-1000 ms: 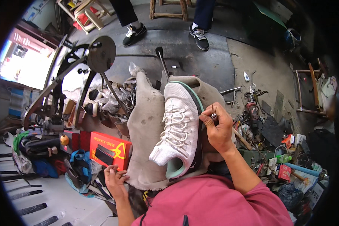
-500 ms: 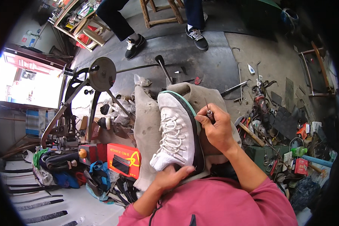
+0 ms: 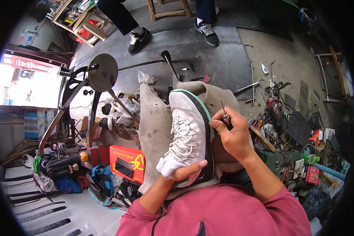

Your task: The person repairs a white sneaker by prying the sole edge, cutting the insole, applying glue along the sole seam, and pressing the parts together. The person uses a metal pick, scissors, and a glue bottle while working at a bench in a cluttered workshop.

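Observation:
A white mesh sneaker (image 3: 189, 108) with white laces and a black and mint-green sole lies across a worn grey-beige cloth (image 3: 155, 120) on my lap, toe pointing away. My left hand (image 3: 183, 173) is closed around its heel end, thumb laid over the side near the sole. In my right hand (image 3: 236, 135), beside the sole's right edge, is an awl (image 3: 226, 119), its thin metal spike pointing up and away. My right thumb and fingertip meet close to the edge of the sole; whether they pinch something fine there I cannot make out.
A hand-cranked sewing machine (image 3: 103, 72) stands at the left, near a red box (image 3: 137, 173) with a phone (image 3: 124, 168) on it. Tools and scraps, including a wooden-handled hammer (image 3: 263, 139), lie at the right. Across from me sits a person in black sneakers (image 3: 139, 40).
The sneaker has shifted slightly right and its sole side shows more at the heel. My left hand has come further over the heel; my right hand has moved a little right with the awl.

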{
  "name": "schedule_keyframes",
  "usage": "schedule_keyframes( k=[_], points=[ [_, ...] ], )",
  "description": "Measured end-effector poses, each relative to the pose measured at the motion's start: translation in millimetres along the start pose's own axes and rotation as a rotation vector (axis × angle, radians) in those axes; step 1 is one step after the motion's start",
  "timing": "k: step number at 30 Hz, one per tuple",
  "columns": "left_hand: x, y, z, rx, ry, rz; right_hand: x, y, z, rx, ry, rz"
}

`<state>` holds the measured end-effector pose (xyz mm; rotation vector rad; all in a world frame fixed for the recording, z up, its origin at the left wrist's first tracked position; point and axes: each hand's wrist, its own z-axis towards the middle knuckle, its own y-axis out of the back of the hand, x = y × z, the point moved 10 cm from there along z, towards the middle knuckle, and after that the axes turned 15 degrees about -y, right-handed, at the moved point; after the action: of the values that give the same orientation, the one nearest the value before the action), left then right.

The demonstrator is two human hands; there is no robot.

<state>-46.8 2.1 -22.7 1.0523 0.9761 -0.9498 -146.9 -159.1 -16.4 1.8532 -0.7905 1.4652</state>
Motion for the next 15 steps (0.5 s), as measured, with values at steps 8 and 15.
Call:
schedule_keyframes(
  k=[8, 15],
  points=[
    [20, -1, -18, -0.116, 0.142, -0.245, 2, 4, 0, -0.016, -0.090, 0.021],
    [23, -3, -21, -0.146, 0.170, -0.323, -8, 10, -1, 0.003, -0.114, 0.005]
  ],
)
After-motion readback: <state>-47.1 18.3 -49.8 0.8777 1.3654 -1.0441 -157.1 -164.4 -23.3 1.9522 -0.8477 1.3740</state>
